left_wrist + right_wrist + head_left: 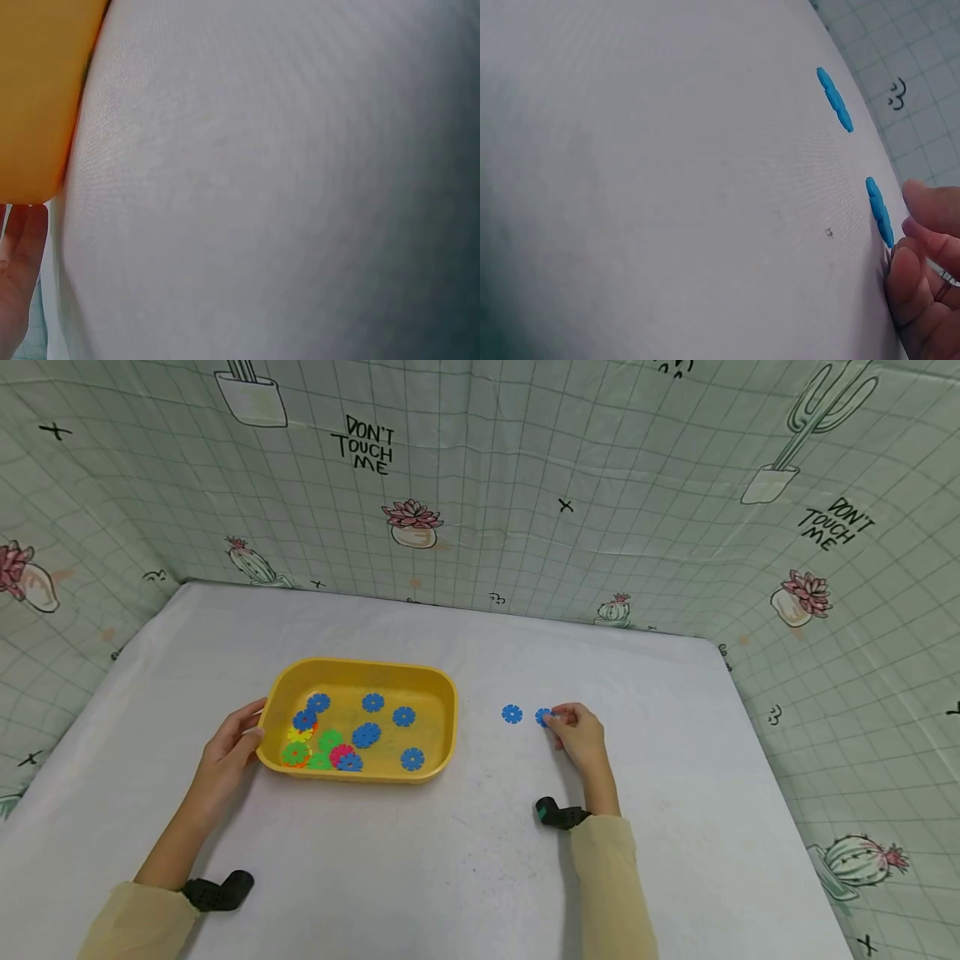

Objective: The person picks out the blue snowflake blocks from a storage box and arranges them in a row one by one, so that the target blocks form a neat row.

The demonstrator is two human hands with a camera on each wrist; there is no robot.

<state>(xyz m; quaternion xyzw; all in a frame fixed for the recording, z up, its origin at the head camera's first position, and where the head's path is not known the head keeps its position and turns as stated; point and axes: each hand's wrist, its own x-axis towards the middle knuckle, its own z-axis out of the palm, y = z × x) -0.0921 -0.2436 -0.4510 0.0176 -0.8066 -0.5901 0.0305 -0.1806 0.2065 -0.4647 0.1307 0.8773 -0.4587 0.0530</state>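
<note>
In the head view my left hand (pixel 228 749) holds the left end of a yellow tray (pixel 397 773), thumb at the rim. The left wrist view shows its straight fingers (pixel 26 236) against the tray (pixel 37 97). Inside lie several blue flower-shaped discs (pixel 403 717), with green (pixel 330 741), yellow and pink ones bunched at the left. Right of the tray, one blue disc (pixel 512 714) lies flat on the white table. My right hand (pixel 581 737) is at a second blue disc (pixel 542 717), its fingertips parted at the disc's near edge in the right wrist view; that disc (pixel 879 212) lies flat.
Both discs outside the tray lie in a row on the white tabletop (pixel 360 860). Behind and beside the table hangs a pale green checked cloth (pixel 495 543) with plant drawings. A black device (pixel 219 892) is strapped to each wrist, over beige sleeves.
</note>
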